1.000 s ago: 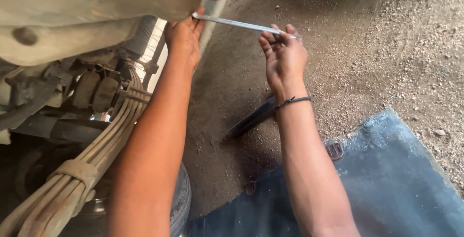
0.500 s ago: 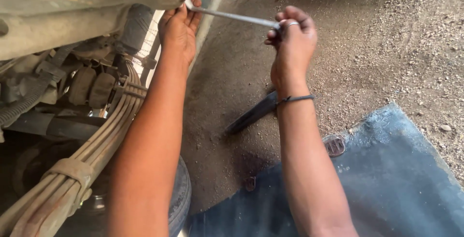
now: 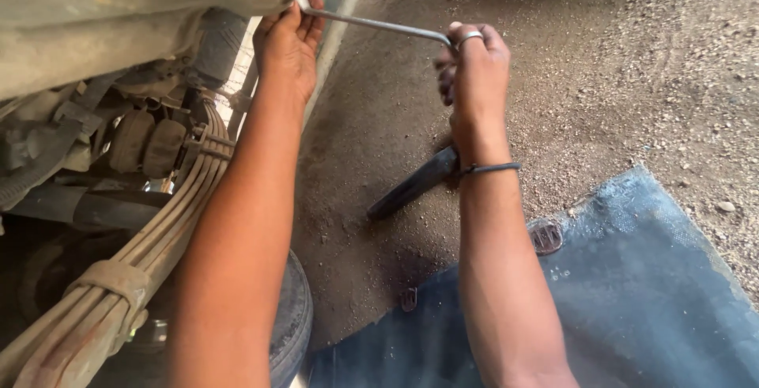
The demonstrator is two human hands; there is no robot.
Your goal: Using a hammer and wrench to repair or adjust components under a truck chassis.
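Both hands on a thin bent metal rod (image 3: pixel 371 22), a crank-type handle running left to right at the far end of the view. Left hand (image 3: pixel 286 44) is up against the vehicle underbody (image 3: pixel 118 8), fingers curled around the rod's left end where it meets the chassis edge; how tightly it grips, can't tell. Right hand (image 3: pixel 473 68) is closed in a fist around the rod's right end, where the rod bends; ring on one finger, dark band (image 3: pixel 490 169) on the wrist. Rod is held in the air above the dirt ground (image 3: pixel 617 79), tilted slightly, left end higher. Leaf spring pack (image 3: pixel 134 253) runs diagonally at left under the body, with a clamp strap around it near the bottom left. Tyre edge (image 3: pixel 292 325) sits near, just right of the left forearm. Dark tube-like tool (image 3: pixel 411 186) lies on the ground behind the right wrist. Blue mat (image 3: pixel 632 301) covers the ground at near right.
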